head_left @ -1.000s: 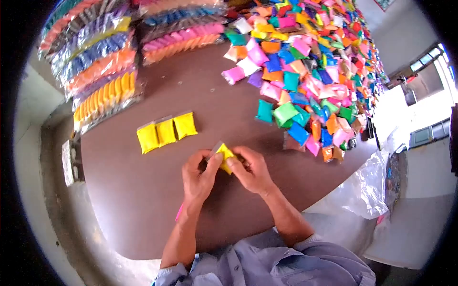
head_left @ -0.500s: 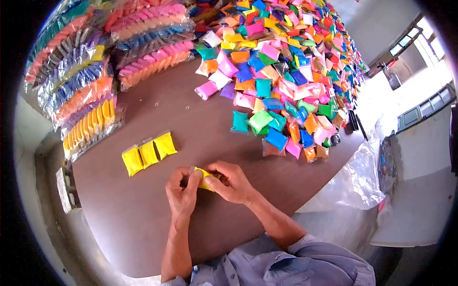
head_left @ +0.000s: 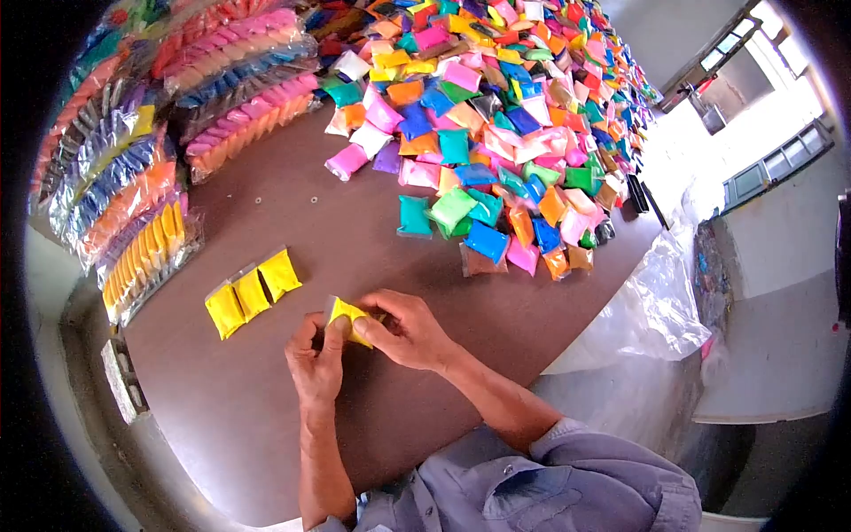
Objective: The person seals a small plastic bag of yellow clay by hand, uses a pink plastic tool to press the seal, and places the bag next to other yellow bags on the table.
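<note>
The yellow packet (head_left: 350, 314), probably light, soft and slippery, best gripped by its edges, is pinched by the left hand (head_left: 316, 362) and right hand (head_left: 410, 332), both curled nearly closed, over the counter (head_left: 208, 403) near three matching packets (head_left: 252, 295).

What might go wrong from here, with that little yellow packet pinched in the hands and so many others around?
The yellow packet is pinched between the left hand and right hand; too hard a squeeze might split its wrapping.

The row of three yellow packets lies loose on the brown table, so a stray knock could disorder it.

The heap of mixed-colour packets is loosely piled, so some might slide down.
</note>
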Demonstrator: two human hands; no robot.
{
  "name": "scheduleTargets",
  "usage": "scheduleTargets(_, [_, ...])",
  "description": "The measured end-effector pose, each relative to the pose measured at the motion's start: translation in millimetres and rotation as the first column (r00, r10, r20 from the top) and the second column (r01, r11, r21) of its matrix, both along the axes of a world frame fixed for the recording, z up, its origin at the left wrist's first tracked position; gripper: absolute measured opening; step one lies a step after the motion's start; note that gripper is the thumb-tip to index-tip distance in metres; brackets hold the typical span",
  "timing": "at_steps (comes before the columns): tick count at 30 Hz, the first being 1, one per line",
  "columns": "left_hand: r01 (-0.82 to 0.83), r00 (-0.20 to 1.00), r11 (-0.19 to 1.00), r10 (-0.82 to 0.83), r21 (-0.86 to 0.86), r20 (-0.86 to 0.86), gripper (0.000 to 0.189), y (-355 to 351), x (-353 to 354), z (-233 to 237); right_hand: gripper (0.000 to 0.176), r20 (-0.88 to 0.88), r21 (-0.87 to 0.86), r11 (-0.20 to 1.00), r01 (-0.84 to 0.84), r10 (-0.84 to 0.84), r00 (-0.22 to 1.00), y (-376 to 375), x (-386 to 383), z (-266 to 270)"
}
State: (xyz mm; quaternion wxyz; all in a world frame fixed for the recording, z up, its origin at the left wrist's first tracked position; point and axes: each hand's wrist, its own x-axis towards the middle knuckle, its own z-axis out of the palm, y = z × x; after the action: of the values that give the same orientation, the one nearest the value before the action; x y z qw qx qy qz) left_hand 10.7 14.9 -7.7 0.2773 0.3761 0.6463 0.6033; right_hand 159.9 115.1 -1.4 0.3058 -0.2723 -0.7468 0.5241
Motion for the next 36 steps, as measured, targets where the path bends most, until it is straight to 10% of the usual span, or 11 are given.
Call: scheduleTargets(36, [0.043,0.995,0.998,-0.037,-0.056,0.096,0.02,-1.5,-0.6,7.1,0.017,0.072,0.025,0.999,0.021,-0.022,0.997,0.8,2.2,-12.9])
